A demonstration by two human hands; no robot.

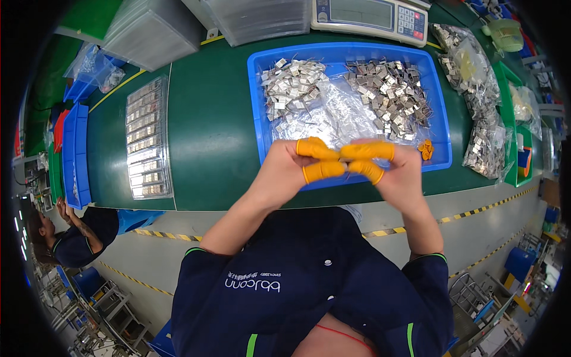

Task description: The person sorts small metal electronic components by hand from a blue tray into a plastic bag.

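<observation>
My left hand [288, 172] and my right hand [401, 172] meet over the near edge of a blue tray [260, 128]. Orange finger cots cover the thumb and forefinger of each. The fingertips of both hands pinch together around a small metal part, mostly hidden between them. Inside the tray, a pile of whitish silver metal parts [291, 86] lies at the left. A darker pile of similar parts with thin leads [389, 95] lies at the right. Clear plastic bags [342, 110] lie between the piles. Several loose orange finger cots [426, 149] rest in the tray's near right corner.
A clear tray with rows of metal parts [148, 140] lies to the left on the green table [208, 119]. Stacked clear trays [256, 21] and a digital scale [369, 18] stand behind. Bagged parts [485, 143] and a green bin [505, 77] are right. Another person [77, 235] works far left.
</observation>
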